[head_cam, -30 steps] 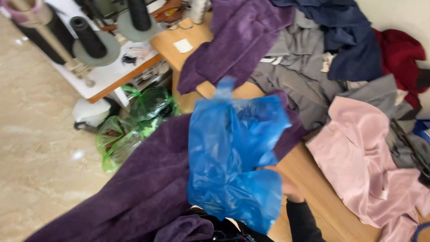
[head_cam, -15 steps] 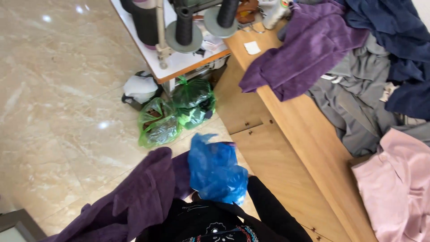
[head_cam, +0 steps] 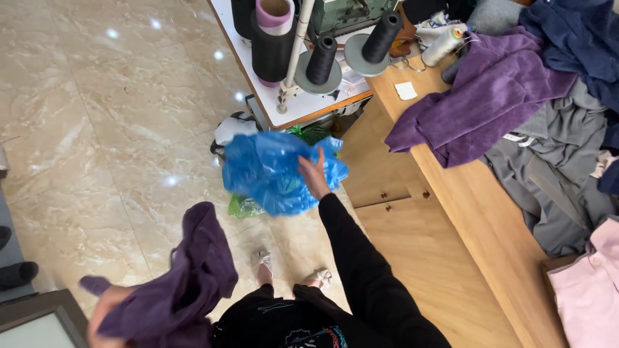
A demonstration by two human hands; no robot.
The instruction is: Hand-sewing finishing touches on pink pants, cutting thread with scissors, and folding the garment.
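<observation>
Two things are in my hands: a blue plastic bag (head_cam: 278, 171) and a purple garment (head_cam: 184, 283). My right hand (head_cam: 313, 175) is stretched out ahead of me, its grip closed on the crumpled bag, which hangs in the air in front of the wooden surface (head_cam: 445, 193), above the marble floor (head_cam: 97, 129). My fingers press into the bag's right side, and its loose folds bulge out to the left of them. My left hand (head_cam: 103, 316) is low and much nearer to my body than the bag, its grip bunched around the purple garment, which drapes in a heap up toward my chest. That hand is blurred, so I can see the cloth wrapped over it but not each finger.

Just behind the bag, close to the floor, sit a green bag (head_cam: 245, 206) and a white bag (head_cam: 233, 129), both partly hidden by it. Beyond the bag stands a white sewing table (head_cam: 284, 106) with black thread cones (head_cam: 321, 59) on it. Right of the bag, the wooden surface carries a purple cloth (head_cam: 490, 96), grey cloth (head_cam: 554, 161), dark blue cloth (head_cam: 580, 38) and a pink piece (head_cam: 587, 290). My feet (head_cam: 261, 261) show on the floor below the bag.
</observation>
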